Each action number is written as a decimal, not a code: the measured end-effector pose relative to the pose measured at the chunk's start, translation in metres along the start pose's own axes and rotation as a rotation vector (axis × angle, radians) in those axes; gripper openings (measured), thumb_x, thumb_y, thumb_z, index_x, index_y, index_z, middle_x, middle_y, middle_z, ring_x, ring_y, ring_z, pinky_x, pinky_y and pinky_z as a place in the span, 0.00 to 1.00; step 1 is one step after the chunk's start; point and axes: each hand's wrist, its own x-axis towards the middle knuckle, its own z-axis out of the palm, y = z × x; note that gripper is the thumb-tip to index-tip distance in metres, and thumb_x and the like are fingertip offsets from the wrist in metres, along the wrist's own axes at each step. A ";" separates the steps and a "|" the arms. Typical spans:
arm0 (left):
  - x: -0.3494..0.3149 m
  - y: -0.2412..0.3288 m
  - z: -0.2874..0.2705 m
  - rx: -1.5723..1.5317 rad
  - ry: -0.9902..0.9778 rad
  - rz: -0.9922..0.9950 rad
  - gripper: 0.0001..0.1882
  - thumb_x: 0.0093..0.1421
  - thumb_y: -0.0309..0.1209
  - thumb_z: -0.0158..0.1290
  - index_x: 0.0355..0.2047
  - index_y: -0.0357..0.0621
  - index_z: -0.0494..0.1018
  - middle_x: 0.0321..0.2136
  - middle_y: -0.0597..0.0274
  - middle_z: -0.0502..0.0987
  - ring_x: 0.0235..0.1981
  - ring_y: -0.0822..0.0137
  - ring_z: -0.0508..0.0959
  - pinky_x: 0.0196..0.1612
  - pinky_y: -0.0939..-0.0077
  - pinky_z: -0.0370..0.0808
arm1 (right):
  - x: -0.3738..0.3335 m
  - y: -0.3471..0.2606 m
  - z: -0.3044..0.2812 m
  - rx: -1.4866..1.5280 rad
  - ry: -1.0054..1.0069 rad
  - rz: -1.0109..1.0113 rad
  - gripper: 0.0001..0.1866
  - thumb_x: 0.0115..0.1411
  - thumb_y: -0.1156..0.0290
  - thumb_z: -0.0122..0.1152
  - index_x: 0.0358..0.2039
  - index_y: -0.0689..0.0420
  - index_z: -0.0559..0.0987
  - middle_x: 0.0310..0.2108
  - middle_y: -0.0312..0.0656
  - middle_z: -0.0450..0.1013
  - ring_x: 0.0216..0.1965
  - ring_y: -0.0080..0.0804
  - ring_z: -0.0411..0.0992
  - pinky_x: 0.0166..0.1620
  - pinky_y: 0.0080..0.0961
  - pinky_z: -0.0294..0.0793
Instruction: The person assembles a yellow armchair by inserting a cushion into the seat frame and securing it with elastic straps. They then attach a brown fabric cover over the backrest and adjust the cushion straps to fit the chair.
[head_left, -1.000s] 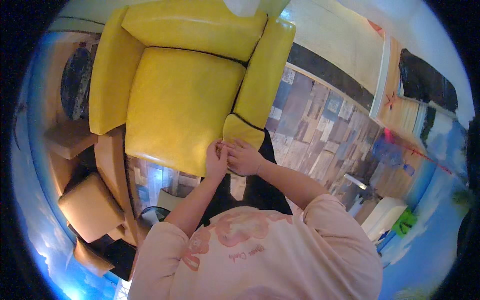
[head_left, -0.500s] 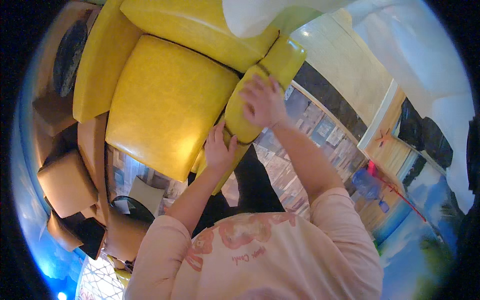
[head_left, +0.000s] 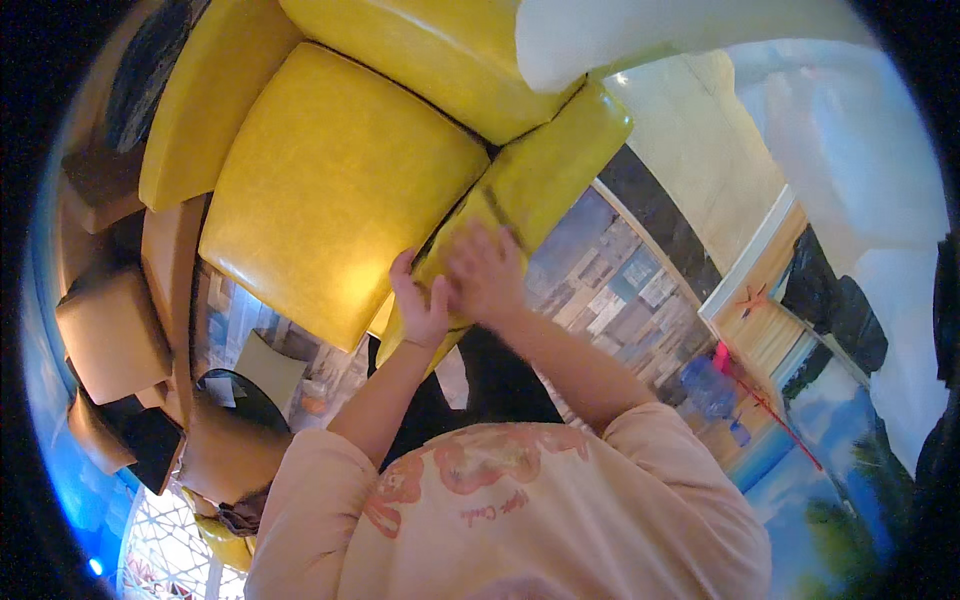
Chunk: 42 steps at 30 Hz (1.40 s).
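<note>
A yellow leather-look armchair [head_left: 330,180] stands in front of me. Both my hands are on its right armrest [head_left: 565,150]. My left hand [head_left: 420,310] rests near the front of the armrest, thumb and fingers apart, at the side by the seat cushion. Just right of it, my right hand [head_left: 487,275] lies on the armrest top with stretched fingers, somewhat blurred. A dark line crosses the armrest beyond the right fingertips; whether it is a seam or the edge of a yellow cover, I cannot tell.
Brown chairs [head_left: 115,335] and a dark round table [head_left: 245,400] stand to the left. Past the armrest lies a wood-patterned floor [head_left: 610,275]. Farther right are a clear plastic bottle [head_left: 708,388], a red stick [head_left: 770,420] and a starfish decoration [head_left: 752,300].
My right hand has slid along the armrest toward me, close to the left hand. The left hand has shifted slightly left and nearer. The view has shifted a little.
</note>
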 end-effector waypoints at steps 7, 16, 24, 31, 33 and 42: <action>-0.025 -0.010 -0.049 0.356 -0.191 -0.065 0.23 0.64 0.34 0.53 0.57 0.39 0.66 0.55 0.43 0.71 0.58 0.43 0.68 0.62 0.50 0.62 | 0.009 -0.022 0.026 -0.014 -0.149 -0.374 0.22 0.55 0.51 0.59 0.44 0.52 0.82 0.48 0.42 0.77 0.60 0.40 0.68 0.65 0.52 0.58; -0.058 -0.035 -0.087 0.036 0.016 -0.347 0.23 0.67 0.31 0.51 0.59 0.36 0.64 0.57 0.46 0.69 0.60 0.49 0.68 0.65 0.57 0.61 | 0.163 0.032 -0.071 -0.452 -0.857 0.115 0.30 0.63 0.42 0.42 0.51 0.48 0.82 0.56 0.44 0.74 0.58 0.44 0.72 0.61 0.49 0.63; -0.074 -0.057 -0.115 -0.505 0.439 -0.614 0.13 0.73 0.28 0.43 0.55 0.36 0.65 0.51 0.58 0.70 0.56 0.65 0.69 0.63 0.70 0.63 | 0.111 -0.101 0.087 -0.267 -1.194 -0.032 0.30 0.65 0.41 0.42 0.59 0.41 0.77 0.63 0.37 0.69 0.64 0.41 0.66 0.67 0.55 0.54; -0.087 -0.084 -0.168 -0.374 0.386 -0.674 0.14 0.73 0.29 0.45 0.55 0.37 0.66 0.48 0.58 0.72 0.52 0.67 0.71 0.58 0.73 0.67 | 0.060 -0.200 0.069 -0.178 -1.343 -0.421 0.27 0.65 0.44 0.44 0.56 0.42 0.80 0.59 0.36 0.73 0.63 0.40 0.66 0.66 0.53 0.56; -0.078 -0.083 -0.174 -0.349 0.297 -0.633 0.14 0.72 0.29 0.45 0.55 0.37 0.66 0.48 0.59 0.72 0.52 0.67 0.71 0.58 0.74 0.67 | 0.050 -0.187 0.050 -0.163 -1.154 -0.347 0.25 0.63 0.46 0.47 0.52 0.43 0.82 0.57 0.37 0.75 0.61 0.40 0.68 0.65 0.53 0.57; -0.027 -0.019 -0.097 0.096 -0.202 -0.160 0.20 0.60 0.28 0.58 0.53 0.41 0.70 0.48 0.48 0.74 0.52 0.50 0.73 0.58 0.57 0.69 | 0.012 0.011 -0.004 -0.163 0.221 0.030 0.22 0.56 0.52 0.59 0.51 0.40 0.80 0.63 0.41 0.67 0.66 0.49 0.59 0.65 0.62 0.52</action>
